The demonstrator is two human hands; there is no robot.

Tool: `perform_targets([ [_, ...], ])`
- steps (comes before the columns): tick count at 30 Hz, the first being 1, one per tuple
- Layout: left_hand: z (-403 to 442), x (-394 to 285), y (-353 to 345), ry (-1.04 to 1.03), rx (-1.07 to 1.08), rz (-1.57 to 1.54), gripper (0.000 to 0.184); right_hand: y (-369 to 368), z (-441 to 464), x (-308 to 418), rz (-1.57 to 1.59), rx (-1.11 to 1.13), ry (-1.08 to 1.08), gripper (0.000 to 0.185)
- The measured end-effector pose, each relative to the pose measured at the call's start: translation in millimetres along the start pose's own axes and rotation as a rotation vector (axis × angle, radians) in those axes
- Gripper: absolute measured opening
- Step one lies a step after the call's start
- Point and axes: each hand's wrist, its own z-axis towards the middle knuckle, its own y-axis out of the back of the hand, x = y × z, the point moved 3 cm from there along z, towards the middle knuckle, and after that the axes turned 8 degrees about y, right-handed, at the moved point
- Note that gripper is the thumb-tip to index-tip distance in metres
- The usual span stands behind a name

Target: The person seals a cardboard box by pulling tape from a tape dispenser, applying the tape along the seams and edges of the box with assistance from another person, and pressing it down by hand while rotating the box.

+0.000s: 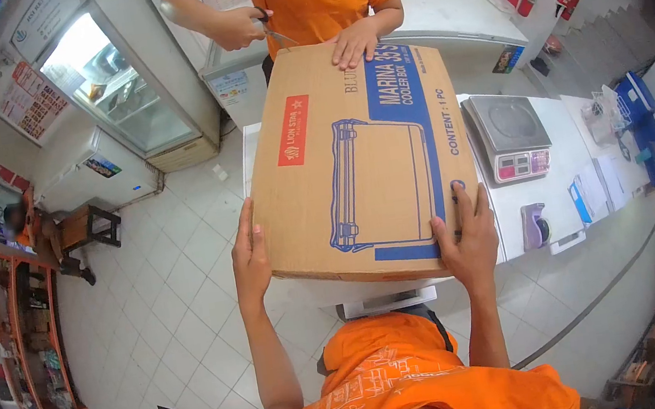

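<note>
A large cardboard cooler box (303,208) with blue print and a red label lies between me and a co-worker. My left hand (250,256) presses against its left side near the front corner. At the front right corner, my right hand (468,231) rests with fingers spread over the top and edge. Across the box, the co-worker's hand (354,42) lies flat on the far edge, while the other hand (238,29) holds scissors (278,37) at the far left corner. The box hides most of the table under it.
On the white table (510,209) to the right are a weighing scale (510,131), a tape dispenser (535,225) and papers (590,190). A glass-door fridge (109,84) stands at the back left. Another person (37,226) sits far left.
</note>
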Motion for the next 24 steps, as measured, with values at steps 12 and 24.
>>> perform_targets([
  [12,0.5,3.4,-0.3,0.002,-0.005,0.035,0.052,0.4,0.0,0.5,-0.038,0.004,0.022,0.068],
  [24,-0.4,-1.3,-0.7,0.017,-0.002,0.028,0.052,1.3,0.6,1.4,-0.024,0.000,0.022,0.068],
])
